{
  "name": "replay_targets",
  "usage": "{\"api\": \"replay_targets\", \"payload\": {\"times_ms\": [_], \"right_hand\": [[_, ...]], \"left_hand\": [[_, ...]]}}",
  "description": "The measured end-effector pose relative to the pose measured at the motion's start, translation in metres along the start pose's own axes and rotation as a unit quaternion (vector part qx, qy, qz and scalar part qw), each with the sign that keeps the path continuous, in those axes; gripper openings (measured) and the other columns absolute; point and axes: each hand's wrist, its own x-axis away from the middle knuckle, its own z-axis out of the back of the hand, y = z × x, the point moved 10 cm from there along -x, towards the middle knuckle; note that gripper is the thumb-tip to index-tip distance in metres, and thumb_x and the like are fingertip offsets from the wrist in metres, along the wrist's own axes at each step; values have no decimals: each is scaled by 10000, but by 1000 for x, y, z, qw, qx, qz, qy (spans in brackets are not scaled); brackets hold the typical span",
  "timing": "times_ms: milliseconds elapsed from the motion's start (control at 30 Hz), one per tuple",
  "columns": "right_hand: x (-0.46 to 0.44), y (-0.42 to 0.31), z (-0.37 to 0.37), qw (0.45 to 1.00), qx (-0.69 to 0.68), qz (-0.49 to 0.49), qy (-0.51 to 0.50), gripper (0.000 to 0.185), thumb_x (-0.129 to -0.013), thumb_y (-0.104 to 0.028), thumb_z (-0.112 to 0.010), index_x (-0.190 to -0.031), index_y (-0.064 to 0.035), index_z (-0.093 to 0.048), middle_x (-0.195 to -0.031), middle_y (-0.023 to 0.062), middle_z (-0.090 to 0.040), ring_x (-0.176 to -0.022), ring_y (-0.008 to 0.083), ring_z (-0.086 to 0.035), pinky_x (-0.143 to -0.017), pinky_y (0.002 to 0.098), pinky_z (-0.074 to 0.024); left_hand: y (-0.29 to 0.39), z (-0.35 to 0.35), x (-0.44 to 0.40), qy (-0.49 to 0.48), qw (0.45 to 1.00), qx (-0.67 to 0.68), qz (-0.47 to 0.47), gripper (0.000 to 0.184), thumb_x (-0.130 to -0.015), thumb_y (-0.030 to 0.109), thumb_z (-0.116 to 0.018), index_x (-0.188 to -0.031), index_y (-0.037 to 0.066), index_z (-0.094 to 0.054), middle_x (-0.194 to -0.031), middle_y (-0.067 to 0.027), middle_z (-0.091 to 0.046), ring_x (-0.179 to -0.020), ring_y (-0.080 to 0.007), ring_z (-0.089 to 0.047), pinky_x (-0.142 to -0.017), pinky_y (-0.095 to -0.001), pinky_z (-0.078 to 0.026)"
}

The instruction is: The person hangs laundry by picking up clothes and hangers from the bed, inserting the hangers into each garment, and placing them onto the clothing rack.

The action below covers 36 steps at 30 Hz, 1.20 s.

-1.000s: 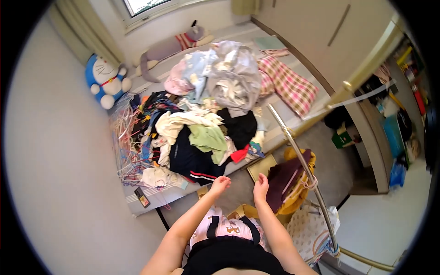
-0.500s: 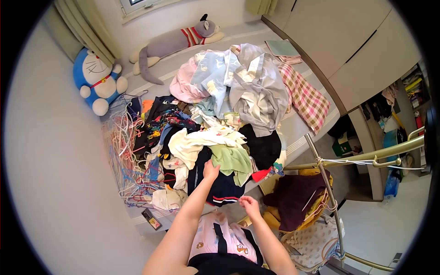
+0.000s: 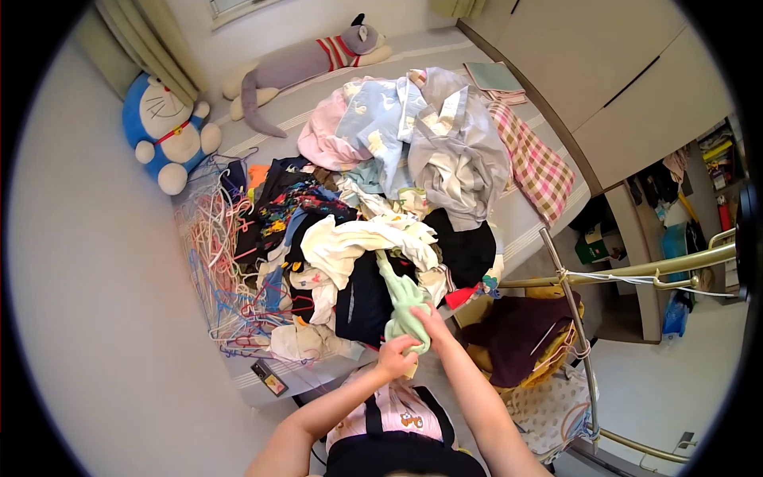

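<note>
Both hands point(image 3: 396, 358) point(image 3: 434, 324) now clutch the green cloth point(image 3: 403, 298).

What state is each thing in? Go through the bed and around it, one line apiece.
Left hand: closed on the green cloth
Right hand: gripping the green cloth
Green cloth: bunched, upper end on the pile
Hangers: tangled
Grey bedding: crumpled
Checked pillow: lying down
Grey plush: stretched out
Blue-and-white plush: sitting up
Maroon cloth: draped over yellow fabric
</note>
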Motion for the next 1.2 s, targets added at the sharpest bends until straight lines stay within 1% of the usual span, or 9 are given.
{"api": "replay_targets", "payload": {"times_ms": [67,233,333,433,533,700,833,1067,1200], "right_hand": [[11,-8,-23,994,85,40,-62,682,-685,-117,-673,-1296,-24,-383,-1106,110,-550,-952,182,-552,-809,295,-463],[49,4,-29,978,51,98,-175,533,-685,-28,-630,-1205,-41,-513,-1086,102,-575,-953,200,-570,-844,306,-452],[126,-40,-41,810,340,434,-198,524,-695,-91,-659,-1203,-66,-534,-1198,147,-536,-1076,264,-523,-909,335,-409],[174,-42,-36,743,419,487,-187,490,-721,-209,-696,-1176,-87,-560,-1228,154,-515,-1129,311,-479,-949,386,-365],[189,-44,10,750,376,537,-85,272,-748,-148,-658,-1010,-74,-649,-1066,93,-620,-1053,274,-533,-897,372,-398],[212,-1,28,705,424,506,-258,164,-739,-65,-660,-902,-46,-663,-969,86,-641,-943,245,-586,-835,353,-442],[207,-21,29,783,330,500,-167,151,-741,-55,-640,-889,-45,-611,-931,101,-612,-925,275,-577,-829,334,-444],[225,2,-63,634,471,503,-352,323,-738,-114,-679,-1040,-34,-595,-991,91,-616,-966,213,-560,-818,330,-440],[204,2,-60,891,164,277,-321,227,-877,-179,-572,-1040,-24,-602,-845,-24,-609,-749,57,-520,-678,237,-443]], "left_hand": [[0,0,13,-24,999,10,22,120,-757,143,-594,-806,48,-648,-748,-101,-601,-685,-244,-592,-613,-318,-461],[-60,76,35,273,936,138,175,209,-880,208,-546,-1006,41,-544,-844,-52,-572,-732,-135,-542,-642,-279,-462],[-67,55,35,197,802,451,339,381,-879,284,-540,-1160,38,-467,-1009,-71,-583,-881,-148,-580,-756,-307,-499],[-69,43,27,134,855,428,259,348,-837,159,-542,-1156,28,-493,-1104,-87,-579,-954,-184,-588,-808,-325,-489],[-72,65,43,318,781,502,191,318,-780,31,-461,-1092,11,-518,-1019,-105,-587,-936,-228,-578,-831,-355,-471],[-53,48,63,221,665,692,172,335,-841,176,-351,-1086,26,-523,-1000,-126,-592,-901,-292,-575,-854,-426,-457],[6,34,77,98,664,736,86,350,-864,179,-323,-1083,5,-533,-997,-141,-598,-884,-286,-584,-815,-436,-475],[60,44,95,49,748,656,84,400,-871,197,-305,-1146,-23,-495,-1005,-169,-606,-800,-277,-612,-673,-404,-523],[38,96,105,204,877,418,119,547,-927,470,-333,-1266,50,-421,-1177,-103,-543,-1048,-226,-522,-915,-383,-389]]}}
